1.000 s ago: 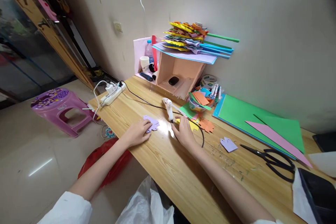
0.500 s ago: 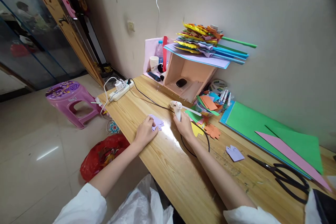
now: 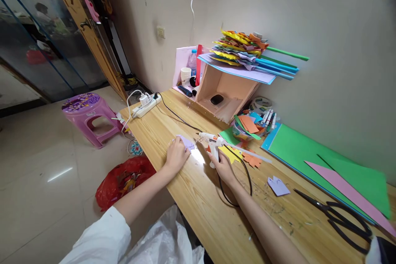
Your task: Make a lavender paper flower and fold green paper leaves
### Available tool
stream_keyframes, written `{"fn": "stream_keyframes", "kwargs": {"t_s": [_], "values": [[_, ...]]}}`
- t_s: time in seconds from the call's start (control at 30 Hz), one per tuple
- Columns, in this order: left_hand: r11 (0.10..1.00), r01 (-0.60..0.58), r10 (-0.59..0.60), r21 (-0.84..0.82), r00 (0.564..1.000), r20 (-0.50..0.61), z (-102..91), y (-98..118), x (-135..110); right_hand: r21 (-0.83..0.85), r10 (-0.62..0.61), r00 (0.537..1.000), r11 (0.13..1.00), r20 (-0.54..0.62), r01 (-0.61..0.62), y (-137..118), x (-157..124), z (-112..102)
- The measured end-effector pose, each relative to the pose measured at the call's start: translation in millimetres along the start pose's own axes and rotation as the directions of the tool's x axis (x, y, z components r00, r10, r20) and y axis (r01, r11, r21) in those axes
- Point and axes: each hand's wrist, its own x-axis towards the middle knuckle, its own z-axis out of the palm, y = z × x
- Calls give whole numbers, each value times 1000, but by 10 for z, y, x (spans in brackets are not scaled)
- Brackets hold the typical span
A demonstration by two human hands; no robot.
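My left hand (image 3: 177,154) rests on the table, its fingers bent over and pressing a purple paper cutout (image 3: 187,142); part of the cutout is hidden beneath them. My right hand (image 3: 224,167) is wrapped round the handle of a white glue gun (image 3: 215,145), whose nozzle points left toward the cutout, apart from it. A clear glue stick (image 3: 252,152) juts from the gun's rear. Behind the gun lie a yellow paper cutout (image 3: 230,154) and an orange paper cutout (image 3: 251,159). Another purple cutout (image 3: 279,186) sits farther right.
Black scissors (image 3: 335,216) lie at the right, by green sheets (image 3: 331,165). A bowl (image 3: 244,132) of paper scraps stands before a wooden box (image 3: 219,90) topped with paper flowers. A black cord (image 3: 179,113) runs from a power strip (image 3: 147,106). A red bag (image 3: 123,183) is on the floor.
The glue gun has turned from upward-tilted to side-on, its nozzle now pointing left, and my right hand has lowered a little. My left hand stays on the purple cutout. The view has shifted slightly.
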Motion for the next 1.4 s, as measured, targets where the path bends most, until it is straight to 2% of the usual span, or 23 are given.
{"fn": "stream_keyframes", "kwargs": {"t_s": [0.13, 0.3, 0.57, 0.87, 1.0, 1.4], "values": [[999, 16, -16, -31, 1000, -2, -5, -15, -10, 23, 30, 998, 999, 53, -31, 10, 13, -26], [986, 10, -15, -169, 999, -29, 2, -135, -29, 23, 14, 997, 1000, 82, -15, -10, 14, -53], [958, 50, -58, -283, 998, -18, -7, -219, -3, 28, -6, 972, 1000, 233, -1, -27, 28, -121], [953, 41, -41, -301, 999, 7, 9, -283, 30, 112, 82, 926, 985, 368, -131, -140, 28, -211], [951, 34, -29, -306, 999, 23, 5, -300, 44, 81, 111, 920, 985, 377, -153, -196, 25, -197], [948, 13, -7, -318, 1000, 21, 4, -316, 53, 74, 85, 933, 990, 350, -118, -219, 54, -149]]}}
